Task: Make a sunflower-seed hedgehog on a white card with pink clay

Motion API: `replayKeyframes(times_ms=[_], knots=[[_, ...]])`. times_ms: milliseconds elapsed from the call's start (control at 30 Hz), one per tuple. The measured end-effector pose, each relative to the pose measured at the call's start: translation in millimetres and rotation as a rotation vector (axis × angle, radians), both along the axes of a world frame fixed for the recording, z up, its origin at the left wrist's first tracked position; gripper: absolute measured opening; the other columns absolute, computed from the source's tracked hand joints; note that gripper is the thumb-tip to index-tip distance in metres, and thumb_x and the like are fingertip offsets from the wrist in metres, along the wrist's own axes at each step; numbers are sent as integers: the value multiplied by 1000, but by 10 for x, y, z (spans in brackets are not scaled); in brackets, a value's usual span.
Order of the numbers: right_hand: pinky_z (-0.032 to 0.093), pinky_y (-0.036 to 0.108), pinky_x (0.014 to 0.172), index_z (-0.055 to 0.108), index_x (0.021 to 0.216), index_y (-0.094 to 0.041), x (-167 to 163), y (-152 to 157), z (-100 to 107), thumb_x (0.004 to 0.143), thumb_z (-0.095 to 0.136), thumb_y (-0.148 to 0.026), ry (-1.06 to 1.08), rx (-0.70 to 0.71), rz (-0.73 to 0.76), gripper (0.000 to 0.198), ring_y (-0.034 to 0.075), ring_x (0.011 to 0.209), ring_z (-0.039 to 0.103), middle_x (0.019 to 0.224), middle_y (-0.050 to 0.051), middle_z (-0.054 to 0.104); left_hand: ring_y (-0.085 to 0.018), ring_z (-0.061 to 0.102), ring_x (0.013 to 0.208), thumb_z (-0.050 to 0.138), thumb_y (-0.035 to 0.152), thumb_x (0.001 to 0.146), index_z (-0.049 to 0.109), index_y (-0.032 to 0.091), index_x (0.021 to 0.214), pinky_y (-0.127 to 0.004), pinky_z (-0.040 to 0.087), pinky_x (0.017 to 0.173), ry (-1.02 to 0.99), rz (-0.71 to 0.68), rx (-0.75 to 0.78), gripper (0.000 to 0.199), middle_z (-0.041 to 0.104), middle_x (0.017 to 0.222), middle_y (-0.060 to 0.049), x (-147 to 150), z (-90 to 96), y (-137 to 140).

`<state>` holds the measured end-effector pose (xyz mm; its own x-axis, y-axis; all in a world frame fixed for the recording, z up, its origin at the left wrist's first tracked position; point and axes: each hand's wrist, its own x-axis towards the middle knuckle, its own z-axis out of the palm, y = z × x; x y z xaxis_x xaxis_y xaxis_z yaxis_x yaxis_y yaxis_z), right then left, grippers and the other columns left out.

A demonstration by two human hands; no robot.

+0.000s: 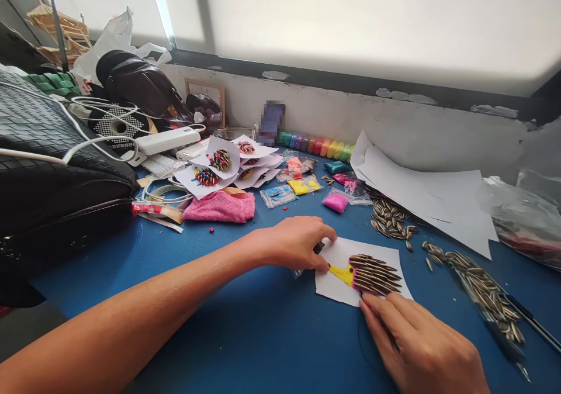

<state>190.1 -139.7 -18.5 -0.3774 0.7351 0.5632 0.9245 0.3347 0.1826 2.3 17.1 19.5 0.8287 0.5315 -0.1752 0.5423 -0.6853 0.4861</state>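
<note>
A white paper card (335, 295) lies on the blue table, bearing a hedgehog with a yellow clay head (340, 273), a dark eye and pink clay edging. Striped sunflower seeds (377, 273) form its quills. My left hand (302, 242) rests at the card's left edge, thumb and forefinger apart, the thumb by the dark snout tip. Under that hand is a partly hidden dark item (318, 246). My right hand (421, 341) pinches at the hedgehog's lower edge, below the head. A tiny dark bit shows at its fingertips; I cannot make out what it is.
Loose sunflower seeds (392, 218) and a bag of seeds (486, 289) lie right, beside a pen (532, 321) and white sheets (421, 189). Clay packets (336, 200), a pink cloth (221, 206) and finished cards (199, 186) sit behind. A black bag (56, 178) stands left.
</note>
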Motion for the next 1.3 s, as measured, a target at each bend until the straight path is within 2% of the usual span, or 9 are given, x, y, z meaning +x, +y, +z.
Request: replayKeyframes(times_ms=[267, 600, 900, 1167, 1300], knots=[[39, 28, 63, 73, 98, -15, -15, -97, -45, 100, 46, -23, -106, -13, -11, 29, 11, 60, 62, 71, 0, 67, -18, 59, 90, 72, 41, 78, 61, 25, 122, -23, 39, 68, -25, -3, -8, 47, 60, 105, -2, -1, -18, 8], [39, 28, 62, 74, 98, -14, -37, -116, 2, 102, 41, -23, -84, 8, -20, 34, 10, 56, 60, 69, 0, 68, -18, 59, 90, 71, 42, 78, 62, 25, 120, -24, 39, 69, -36, -13, -2, 46, 60, 102, -1, -6, -48, 22], [41, 28, 62, 71, 109, -14, 30, -163, -35, 102, 41, -26, -114, -31, -13, 33, 11, 59, 62, 72, 1, 69, -18, 59, 90, 71, 41, 78, 62, 24, 120, -24, 39, 69, -43, -11, -23, 46, 60, 102, -1, -16, -22, 7], [39, 27, 59, 72, 108, -14, 9, -150, -42, 103, 39, -26, -134, -42, -13, 35, 10, 55, 61, 66, 0, 66, -18, 60, 89, 71, 39, 78, 62, 23, 121, -23, 40, 68, -26, -5, -21, 46, 60, 106, -2, -9, 2, -4], [37, 27, 56, 74, 101, -12, -44, -114, -19, 103, 37, -22, -130, 17, -22, 38, 9, 49, 57, 60, -1, 63, -17, 60, 88, 72, 36, 78, 62, 23, 120, -23, 40, 69, -27, 2, -22, 46, 60, 106, -2, -5, -1, -6]])
